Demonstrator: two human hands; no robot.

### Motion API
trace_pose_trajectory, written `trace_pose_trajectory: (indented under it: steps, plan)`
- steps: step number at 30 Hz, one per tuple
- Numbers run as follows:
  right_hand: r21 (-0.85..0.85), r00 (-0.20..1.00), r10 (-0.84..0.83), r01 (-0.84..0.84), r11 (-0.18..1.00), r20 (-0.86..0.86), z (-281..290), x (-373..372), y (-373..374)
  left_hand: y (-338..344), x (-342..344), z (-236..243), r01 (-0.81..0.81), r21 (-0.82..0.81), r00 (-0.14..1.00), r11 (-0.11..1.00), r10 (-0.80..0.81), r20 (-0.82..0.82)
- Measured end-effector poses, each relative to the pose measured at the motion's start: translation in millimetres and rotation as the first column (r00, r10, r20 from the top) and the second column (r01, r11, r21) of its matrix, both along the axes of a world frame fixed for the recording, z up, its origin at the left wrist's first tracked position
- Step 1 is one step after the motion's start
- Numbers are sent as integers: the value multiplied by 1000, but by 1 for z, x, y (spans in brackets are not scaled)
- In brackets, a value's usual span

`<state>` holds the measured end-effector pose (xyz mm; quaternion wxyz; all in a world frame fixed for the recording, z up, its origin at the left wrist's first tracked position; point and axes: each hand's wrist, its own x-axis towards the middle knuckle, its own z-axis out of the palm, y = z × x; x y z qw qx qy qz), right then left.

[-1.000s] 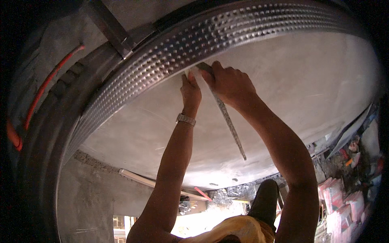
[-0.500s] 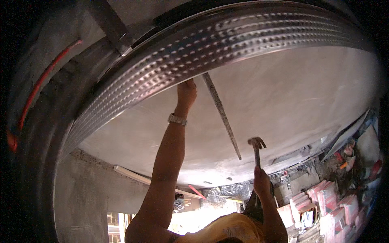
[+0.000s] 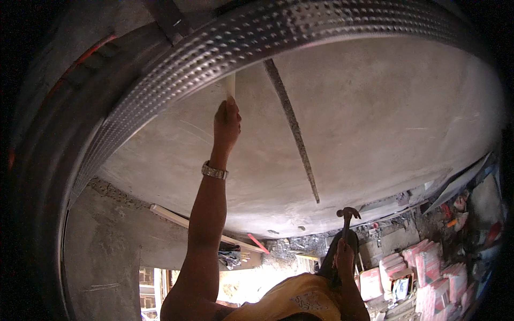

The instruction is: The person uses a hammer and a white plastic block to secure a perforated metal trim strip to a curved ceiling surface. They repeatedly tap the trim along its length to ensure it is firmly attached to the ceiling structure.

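My left hand (image 3: 227, 124) is raised against the plastered wall, its fingers closed round a pale, flat strip (image 3: 231, 85). The strip's upper end passes out of sight behind a dimpled metal profile (image 3: 257, 45) that curves across the top. Down at the right, my right hand (image 3: 344, 258) grips a claw hammer (image 3: 348, 214) by its handle, head up, apart from the wall surface. Between the two hands a narrow rough groove (image 3: 292, 125) slants down the wall.
A dark metal bar (image 3: 168, 21) and a red pipe (image 3: 88, 53) are at the upper left. Pink-and-white packages (image 3: 425, 262) lie stacked at the lower right among rubble. A long pale batten (image 3: 171, 216) leans along the wall's foot at left.
My left hand has come down and left from the profile's edge, bringing the pale strip into sight. My right hand has lowered the hammer slightly, and the view has shifted.
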<state>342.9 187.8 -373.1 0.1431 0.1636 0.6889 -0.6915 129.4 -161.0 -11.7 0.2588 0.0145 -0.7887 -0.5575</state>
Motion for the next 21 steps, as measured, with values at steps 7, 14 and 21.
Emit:
trace_pose_trajectory:
  steps: [7, 14, 21]
  plan:
    - [6, 985, 5, -6, 1000, 173, -24, 7, 9, -6, 42, -220, 171, -74, 958, 982, -148, 245]
    - [515, 968, 242, -244, 822, 72, -85, 7, 8, 111, 223, -406, -12, 495, 490, 869, -426, 760]
    - [282, 829, 553, -511, 812, -88, 42, 3, -42, 136, 226, -396, 517, -61, 793, 854, -451, 410]
